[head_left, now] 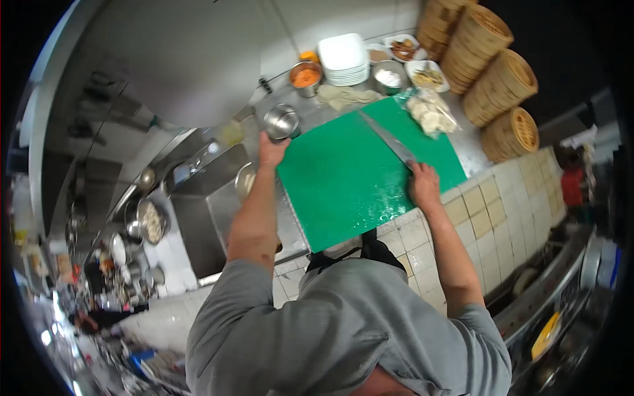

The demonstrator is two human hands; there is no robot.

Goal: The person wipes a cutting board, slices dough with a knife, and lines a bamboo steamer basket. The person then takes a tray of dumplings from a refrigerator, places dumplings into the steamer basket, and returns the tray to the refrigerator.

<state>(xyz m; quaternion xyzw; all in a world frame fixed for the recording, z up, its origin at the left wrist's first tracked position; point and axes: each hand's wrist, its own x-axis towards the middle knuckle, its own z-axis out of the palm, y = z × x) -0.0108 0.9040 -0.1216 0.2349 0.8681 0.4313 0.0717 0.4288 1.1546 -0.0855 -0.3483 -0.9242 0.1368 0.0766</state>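
My right hand (423, 185) is wrapped round the handle of a long knife (389, 140). Its blade lies over the wet green cutting board (337, 178), pointing away to the upper left. At the board's far left corner, my left hand (271, 150) grips the near side of a round steel bowl (282, 119); the fingers are partly hidden by the bowl. Nothing can be made out inside it. A clear plastic bag of pale dough-like pieces (431, 112) rests at the board's far right corner.
Behind the board stand a pot of orange food (305, 78), stacked white plates (345, 59), a folded cloth (343, 97) and a container of white powder (388, 78). Bamboo steamers (500, 86) rise at the right. A steel sink (198, 224) is on the left.
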